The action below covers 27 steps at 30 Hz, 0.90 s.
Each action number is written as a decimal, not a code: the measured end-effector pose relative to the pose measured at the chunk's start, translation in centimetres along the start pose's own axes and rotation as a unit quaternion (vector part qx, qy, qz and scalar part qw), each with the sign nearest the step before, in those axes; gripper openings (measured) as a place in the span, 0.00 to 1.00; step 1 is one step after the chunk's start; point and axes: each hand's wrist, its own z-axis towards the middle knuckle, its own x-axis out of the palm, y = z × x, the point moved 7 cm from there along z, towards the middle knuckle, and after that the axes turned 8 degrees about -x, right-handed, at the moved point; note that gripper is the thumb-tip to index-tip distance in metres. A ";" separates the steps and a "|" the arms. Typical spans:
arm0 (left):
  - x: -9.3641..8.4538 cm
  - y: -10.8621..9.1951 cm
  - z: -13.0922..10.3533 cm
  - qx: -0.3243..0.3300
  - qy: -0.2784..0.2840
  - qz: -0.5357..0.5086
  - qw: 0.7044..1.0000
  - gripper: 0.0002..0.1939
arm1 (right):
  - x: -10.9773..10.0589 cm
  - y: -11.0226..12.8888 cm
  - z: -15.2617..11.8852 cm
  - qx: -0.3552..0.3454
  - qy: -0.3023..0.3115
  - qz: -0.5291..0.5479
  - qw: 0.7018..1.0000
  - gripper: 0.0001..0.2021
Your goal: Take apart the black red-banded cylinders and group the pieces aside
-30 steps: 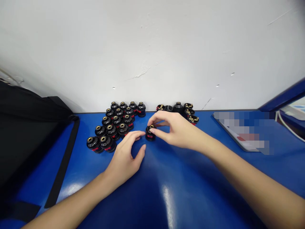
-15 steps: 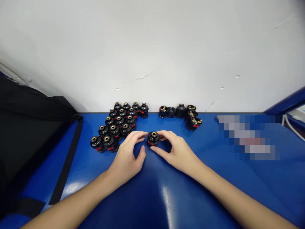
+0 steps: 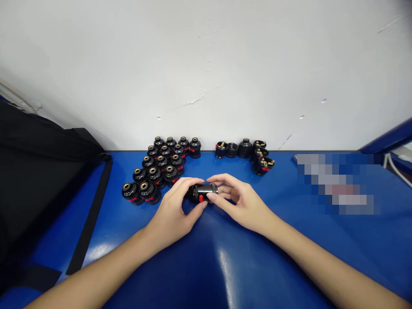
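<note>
Our left hand [image 3: 171, 209] and right hand [image 3: 247, 207] grip one cylindrical part [image 3: 203, 190] sideways at the bench [image 3: 180, 274] — whether it rests there, we cannot tell. Open cups [image 3: 258, 169] at right rear contain gold-coloured contacts [image 3: 265, 162] — the held part is glossy black, with a red tab [image 3: 201, 198].

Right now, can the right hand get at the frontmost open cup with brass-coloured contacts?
Probably yes: only blue tabletop shows between the right hand and that open cup. It's gripping one end of the black part, though, so it likely must let go first.
</note>
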 end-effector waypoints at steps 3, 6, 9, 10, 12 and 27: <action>0.2 0.2 0.0 -0.007 0.008 0.001 1.000 0.17 | -0.1 -0.8 0.0 0.045 -0.011 0.051 0.998 0.17; 0.1 0.2 0.0 -0.020 0.010 0.006 1.000 0.14 | 0.0 -0.5 0.0 0.036 -0.001 0.076 0.996 0.17; 0.2 0.0 -0.2 -0.036 0.040 0.010 0.998 0.11 | 0.3 -0.2 -0.1 0.031 0.020 0.095 0.995 0.16; 0.2 -0.1 -0.2 -0.036 0.048 0.011 0.998 0.11 | 0.5 -0.2 -0.2 0.031 0.026 0.098 0.994 0.16; 0.1 -0.4 -0.3 -0.029 0.055 0.012 0.998 0.11 | 0.6 -0.1 -0.3 0.031 0.033 0.099 0.994 0.15; 0.0 -0.3 -0.4 -0.055 0.054 -0.020 0.997 0.09 | 1.0 0.3 -0.4 0.029 0.041 0.105 0.993 0.15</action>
